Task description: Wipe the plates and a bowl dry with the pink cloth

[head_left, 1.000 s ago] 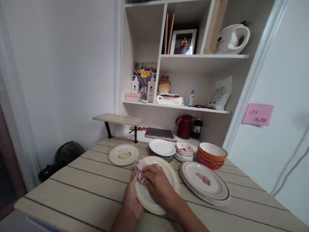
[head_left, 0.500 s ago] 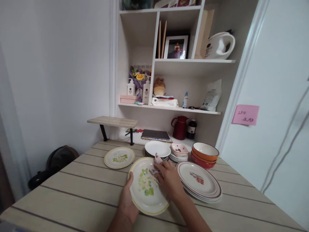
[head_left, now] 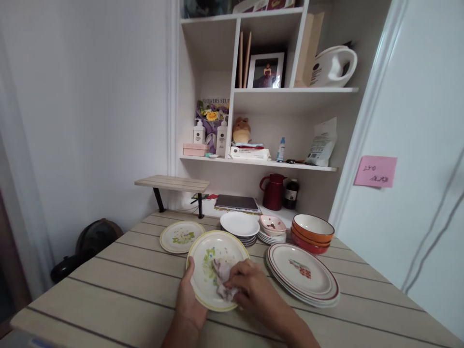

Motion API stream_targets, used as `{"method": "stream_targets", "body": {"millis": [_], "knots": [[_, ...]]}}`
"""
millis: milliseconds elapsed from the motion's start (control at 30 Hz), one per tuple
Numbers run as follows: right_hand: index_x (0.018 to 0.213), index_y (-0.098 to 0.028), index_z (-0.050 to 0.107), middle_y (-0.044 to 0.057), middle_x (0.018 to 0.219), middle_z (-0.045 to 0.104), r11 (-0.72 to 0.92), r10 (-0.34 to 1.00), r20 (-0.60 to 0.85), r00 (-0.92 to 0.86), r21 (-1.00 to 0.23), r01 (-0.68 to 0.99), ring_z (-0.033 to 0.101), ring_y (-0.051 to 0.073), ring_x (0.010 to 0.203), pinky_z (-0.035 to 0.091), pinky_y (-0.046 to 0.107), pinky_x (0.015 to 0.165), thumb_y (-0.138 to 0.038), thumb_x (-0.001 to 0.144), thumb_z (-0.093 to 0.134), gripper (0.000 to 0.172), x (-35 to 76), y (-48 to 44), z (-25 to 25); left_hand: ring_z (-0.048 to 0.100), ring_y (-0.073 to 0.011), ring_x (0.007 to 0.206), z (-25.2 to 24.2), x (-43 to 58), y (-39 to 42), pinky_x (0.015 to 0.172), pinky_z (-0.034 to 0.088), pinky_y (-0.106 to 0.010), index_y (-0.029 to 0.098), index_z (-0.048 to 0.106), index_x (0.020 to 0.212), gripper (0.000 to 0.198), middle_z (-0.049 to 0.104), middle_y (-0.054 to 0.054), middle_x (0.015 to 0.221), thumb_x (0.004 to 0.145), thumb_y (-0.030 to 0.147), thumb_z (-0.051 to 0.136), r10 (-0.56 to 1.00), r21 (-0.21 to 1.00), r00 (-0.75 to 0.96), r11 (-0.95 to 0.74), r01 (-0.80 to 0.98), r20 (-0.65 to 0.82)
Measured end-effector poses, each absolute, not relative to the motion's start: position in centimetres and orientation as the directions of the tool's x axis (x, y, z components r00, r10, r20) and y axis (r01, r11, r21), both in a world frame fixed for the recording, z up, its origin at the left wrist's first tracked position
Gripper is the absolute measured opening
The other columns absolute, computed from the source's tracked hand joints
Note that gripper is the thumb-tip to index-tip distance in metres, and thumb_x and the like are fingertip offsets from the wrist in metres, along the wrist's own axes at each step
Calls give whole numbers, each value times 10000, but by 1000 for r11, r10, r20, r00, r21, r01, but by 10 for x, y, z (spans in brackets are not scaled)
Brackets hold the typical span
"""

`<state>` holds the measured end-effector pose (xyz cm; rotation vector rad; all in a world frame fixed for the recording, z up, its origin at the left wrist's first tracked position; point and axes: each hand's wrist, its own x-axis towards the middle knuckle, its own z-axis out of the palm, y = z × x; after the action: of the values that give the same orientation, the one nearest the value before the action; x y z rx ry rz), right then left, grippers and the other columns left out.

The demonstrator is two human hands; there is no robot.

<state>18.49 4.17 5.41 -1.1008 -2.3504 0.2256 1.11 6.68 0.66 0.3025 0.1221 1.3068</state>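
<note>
My left hand [head_left: 190, 302] grips the left edge of a yellow-rimmed plate [head_left: 201, 249] with a green floral print, thumb on the rim and fingers underneath. The plate is held tilted above the table. My right hand [head_left: 252, 285] is closed on a pale pinkish cloth [head_left: 224, 278], which lies bunched against the plate's face and covers part of the print. Behind and to the left, a similar plate [head_left: 182, 237] rests flat on the table. To the right of my right hand sits a stack of red-rimmed oval plates [head_left: 302, 271].
At the table's back are stacked white plates [head_left: 239, 224], a small pink bowl [head_left: 272, 225] on white dishes, and stacked orange and red bowls [head_left: 313, 232]. A small raised wooden stand [head_left: 172, 183] is at back left. Behind them, a red jug [head_left: 272, 192] stands below white shelves [head_left: 290, 90].
My right hand has moved the cloth from the plate's upper right edge down to its middle. The held plate has shifted slightly left and up in view.
</note>
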Motion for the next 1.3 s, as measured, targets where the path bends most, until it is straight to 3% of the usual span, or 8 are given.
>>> {"method": "stream_targets", "body": {"millis": [233,300,433,567,700,900,1133,1300], "knots": [[1188,-289,676,84,1168,644,373,849,489,-198,-290,881,509,290,1069,354,421,900,-249,871,587,332,175,65,62,603,-325,1181,10,27,59,1074,373,-494,149,547,1349,489,683,-175,1206,935,397,469,900,355,426,371,-858,90],[1250,-259,635,91,1225,623,405,846,477,-237,-288,868,489,293,1105,359,420,937,-269,855,608,396,166,62,61,640,-314,1125,11,31,57,1047,405,-479,143,602,1291,447,720,-162,1134,920,376,512,885,397,465,420,-816,19],[1390,-282,488,40,1383,537,644,750,413,-517,-278,713,409,254,1254,294,392,1064,-282,795,670,622,158,45,59,683,-283,1036,8,27,62,1006,449,-442,136,736,1035,331,765,-128,984,913,365,531,919,422,389,378,-824,-63],[1292,-303,591,19,1286,625,652,756,365,-544,-336,680,496,201,1180,331,330,1015,-166,862,545,453,171,40,58,658,-293,1092,2,16,69,1038,418,-466,143,731,1075,414,754,-146,1033,938,423,459,951,384,310,288,-877,-5],[1033,-307,736,13,1068,713,486,863,338,-375,-350,801,562,222,1049,351,348,938,-169,861,560,282,190,54,56,600,-312,1187,-3,12,73,1080,364,-502,169,685,1187,499,728,-155,1111,943,490,390,949,277,295,254,-927,116],[1126,-278,709,87,1138,658,324,870,466,-159,-298,898,528,284,1061,374,400,924,-254,850,609,295,195,77,51,576,-336,1215,3,24,63,1100,327,-516,131,617,1276,494,689,-189,1183,929,448,464,908,377,414,362,-852,64],[1284,-232,607,98,1197,613,451,831,501,-242,-350,821,507,259,1086,406,359,937,-123,811,590,486,164,84,48,666,-326,1074,7,32,58,1017,420,-493,139,630,1252,470,755,-164,1017,897,437,548,853,471,514,490,-734,-87],[1178,-260,660,51,1135,631,601,791,437,-428,-427,676,509,216,1068,392,311,926,-90,792,593,427,151,65,49,702,-312,979,13,30,57,939,486,-455,130,696,1120,461,771,-136,919,860,496,594,859,480,493,493,-726,-136]]}}
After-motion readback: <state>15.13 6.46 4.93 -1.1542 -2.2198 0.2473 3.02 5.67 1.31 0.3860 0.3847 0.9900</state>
